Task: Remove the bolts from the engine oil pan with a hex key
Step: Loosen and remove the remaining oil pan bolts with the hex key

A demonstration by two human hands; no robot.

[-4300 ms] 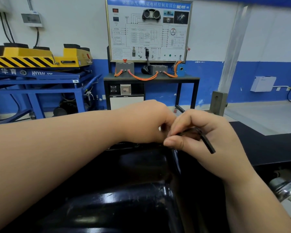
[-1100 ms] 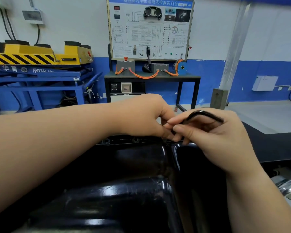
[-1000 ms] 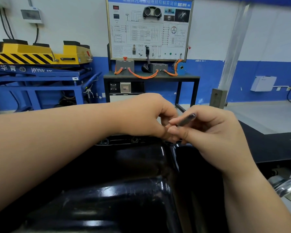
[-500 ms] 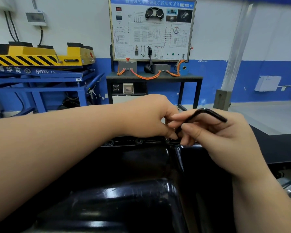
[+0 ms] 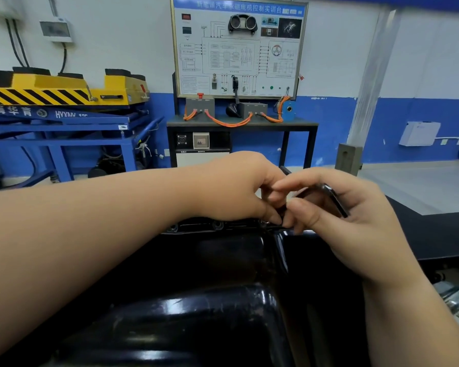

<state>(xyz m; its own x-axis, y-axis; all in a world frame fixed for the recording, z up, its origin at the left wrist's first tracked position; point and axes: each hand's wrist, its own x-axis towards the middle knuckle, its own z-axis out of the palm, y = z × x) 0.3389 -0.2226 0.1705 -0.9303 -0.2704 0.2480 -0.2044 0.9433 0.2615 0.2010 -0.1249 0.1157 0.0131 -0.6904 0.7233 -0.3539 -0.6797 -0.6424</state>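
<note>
L hand (image 5: 239, 186) + R hand (image 5: 355, 221) both on hex key (image 5: 338, 203) at oil pan (image 5: 196, 313) far rim; training board (image 5: 239, 46) behind, lift table (image 5: 59, 94) back left.

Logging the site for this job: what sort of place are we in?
Likely an automotive training workshop: a wiring-diagram trainer board, a yellow-and-blue lift table, and the black oil pan.

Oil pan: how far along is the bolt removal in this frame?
Done: nothing provable; no loose bolts show, and two round spots on the far flange could be holes or heads. In hand: the right hand grips the hex key, the left hand pinches its lower end at the flange; the bolt there is hidden. Left: the pan sits in place; remaining bolts cannot be counted.
</note>
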